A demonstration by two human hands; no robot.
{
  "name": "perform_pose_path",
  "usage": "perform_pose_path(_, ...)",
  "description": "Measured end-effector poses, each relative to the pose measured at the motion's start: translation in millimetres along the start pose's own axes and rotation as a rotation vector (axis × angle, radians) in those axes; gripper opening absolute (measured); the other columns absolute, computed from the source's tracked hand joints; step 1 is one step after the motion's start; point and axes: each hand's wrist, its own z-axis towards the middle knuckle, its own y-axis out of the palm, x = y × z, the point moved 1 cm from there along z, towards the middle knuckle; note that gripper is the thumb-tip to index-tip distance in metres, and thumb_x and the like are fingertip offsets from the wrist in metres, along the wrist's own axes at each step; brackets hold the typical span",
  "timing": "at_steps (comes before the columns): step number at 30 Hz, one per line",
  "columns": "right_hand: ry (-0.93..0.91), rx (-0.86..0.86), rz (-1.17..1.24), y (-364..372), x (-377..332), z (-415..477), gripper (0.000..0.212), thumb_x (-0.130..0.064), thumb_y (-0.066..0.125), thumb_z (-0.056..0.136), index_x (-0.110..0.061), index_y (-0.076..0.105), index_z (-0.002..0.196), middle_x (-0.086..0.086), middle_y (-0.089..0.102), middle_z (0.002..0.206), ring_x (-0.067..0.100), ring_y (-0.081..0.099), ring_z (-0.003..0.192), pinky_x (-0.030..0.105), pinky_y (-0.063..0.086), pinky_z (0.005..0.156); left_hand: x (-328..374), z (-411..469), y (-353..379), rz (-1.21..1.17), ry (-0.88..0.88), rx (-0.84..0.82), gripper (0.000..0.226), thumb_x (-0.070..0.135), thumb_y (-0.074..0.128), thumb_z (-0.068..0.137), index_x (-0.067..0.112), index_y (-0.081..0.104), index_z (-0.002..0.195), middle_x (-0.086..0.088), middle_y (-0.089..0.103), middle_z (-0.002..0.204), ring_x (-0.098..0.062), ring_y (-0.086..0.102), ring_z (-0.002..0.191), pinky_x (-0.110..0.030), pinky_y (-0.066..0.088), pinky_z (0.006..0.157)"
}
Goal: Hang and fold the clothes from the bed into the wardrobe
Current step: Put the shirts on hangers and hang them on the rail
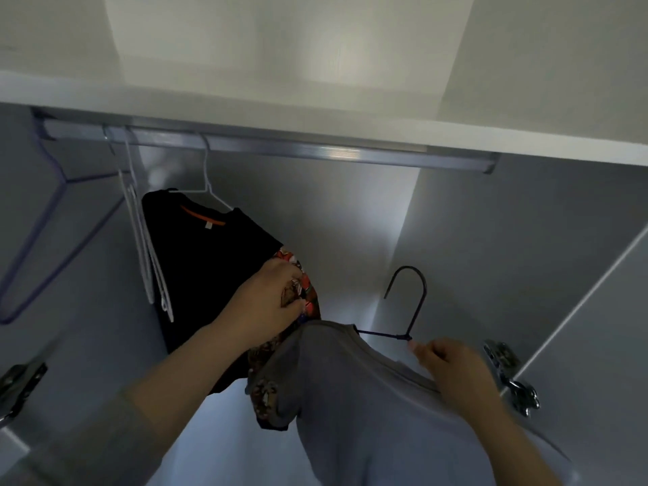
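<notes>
A grey shirt (354, 398) hangs on a dark hanger (408, 299), its hook pointing up below the wardrobe rail (280, 149). My right hand (456, 373) grips the shirt's collar and the hanger just under the hook. My left hand (270, 303) is closed on a red patterned garment (308, 289) that sits between the grey shirt and a black shirt (210, 268). The black shirt hangs from the rail on a white wire hanger (207, 184).
Several bare white hangers (147, 247) and a purple hanger (45, 240) hang at the rail's left end. A white shelf (315, 110) runs above the rail. Door hinges (508, 377) stick out on the right, another hinge (21, 380) on the left.
</notes>
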Motion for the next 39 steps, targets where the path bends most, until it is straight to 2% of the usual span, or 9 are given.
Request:
perform_pose_path(3, 0.043, -0.022, 0.052, 4, 9, 17, 0.055, -0.041, 0.059, 0.094, -0.017, 0.034, 0.052, -0.011, 0.036, 0.031, 0.003, 0.03, 0.034, 0.024, 0.023, 0.046, -4, 31, 9, 0.03, 0.006, -0.001, 0.04, 0.021, 0.063, 0.09, 0.011, 0.052, 0.127, -0.003, 0.044, 0.133, -0.019, 0.049, 0.117, -0.033, 0.044, 0.1)
perform_pose_path(7, 0.101, -0.018, 0.122, 12, 19, 34, 0.049, -0.039, 0.059, 0.094, -0.011, 0.054, 0.054, -0.01, 0.041, 0.032, 0.001, 0.036, 0.035, 0.023, 0.028, 0.046, -18, 65, 23, 0.132, -0.043, -0.085, 0.067, 0.025, 0.06, 0.093, 0.011, 0.029, 0.15, -0.005, 0.02, 0.158, -0.016, 0.025, 0.143, -0.018, 0.022, 0.109)
perform_pose_path(11, 0.126, -0.025, 0.142, 18, 24, 44, 0.049, -0.039, 0.058, 0.095, -0.001, 0.061, 0.065, -0.002, 0.046, 0.048, 0.013, 0.043, 0.048, 0.024, 0.03, 0.05, -31, 85, 30, 0.248, -0.131, -0.178, 0.074, 0.032, 0.056, 0.095, 0.013, 0.016, 0.154, -0.008, 0.014, 0.16, -0.02, 0.025, 0.143, -0.025, 0.026, 0.111)
perform_pose_path(13, 0.12, -0.033, 0.152, 19, 25, 48, 0.048, -0.039, 0.058, 0.095, -0.001, 0.061, 0.065, 0.003, 0.047, 0.052, 0.015, 0.044, 0.05, 0.025, 0.031, 0.051, -35, 89, 33, 0.28, -0.178, -0.171, 0.066, 0.033, 0.056, 0.095, 0.009, 0.027, 0.149, -0.011, 0.025, 0.153, -0.025, 0.037, 0.134, -0.028, 0.035, 0.103)
perform_pose_path(17, 0.121, -0.025, 0.151, 20, 24, 54, 0.047, -0.04, 0.059, 0.094, -0.009, 0.058, 0.057, 0.0, 0.049, 0.049, 0.012, 0.047, 0.047, 0.024, 0.032, 0.049, -41, 82, 40, 0.335, -0.215, -0.064, 0.039, 0.034, 0.056, 0.095, 0.002, 0.053, 0.118, -0.016, 0.044, 0.13, -0.03, 0.053, 0.106, -0.033, 0.043, 0.086)
perform_pose_path(21, 0.129, -0.011, 0.137, 12, 26, 56, 0.046, -0.038, 0.061, 0.093, -0.007, 0.063, 0.059, -0.002, 0.054, 0.049, 0.012, 0.049, 0.047, 0.023, 0.032, 0.05, -52, 64, 35, 0.259, -0.19, 0.011, 0.026, 0.027, 0.058, 0.095, 0.001, 0.057, 0.09, -0.012, 0.049, 0.101, -0.028, 0.055, 0.085, -0.039, 0.045, 0.077)
perform_pose_path(30, 0.178, 0.039, 0.134, 0, 23, 53, 0.05, -0.038, 0.059, 0.094, 0.009, 0.068, 0.079, -0.008, 0.062, 0.057, 0.015, 0.057, 0.056, 0.026, 0.039, 0.055, -63, 36, 20, 0.293, -0.107, 0.003, 0.014, 0.007, 0.056, 0.092, -0.001, 0.06, 0.082, -0.013, 0.049, 0.088, -0.03, 0.055, 0.079, -0.04, 0.044, 0.071)
perform_pose_path(35, 0.119, 0.022, 0.163, 15, -5, 61, 0.045, -0.035, 0.057, 0.096, 0.002, 0.069, 0.075, 0.014, 0.067, 0.07, 0.021, 0.058, 0.062, 0.03, 0.043, 0.063, -67, 5, 9, 0.282, -0.031, 0.116, 0.015, -0.004, 0.063, 0.084, 0.002, 0.06, 0.071, -0.012, 0.051, 0.075, -0.024, 0.051, 0.066, -0.03, 0.039, 0.057)
perform_pose_path(39, 0.082, -0.044, 0.204, 30, -41, 70, 0.041, -0.029, 0.053, 0.098, 0.004, 0.069, 0.078, 0.019, 0.067, 0.077, 0.02, 0.056, 0.065, 0.03, 0.041, 0.066, -71, -15, -3, 0.279, -0.03, 0.217, 0.013, -0.001, 0.069, 0.081, 0.004, 0.064, 0.072, -0.007, 0.054, 0.072, -0.017, 0.049, 0.062, -0.025, 0.034, 0.053)
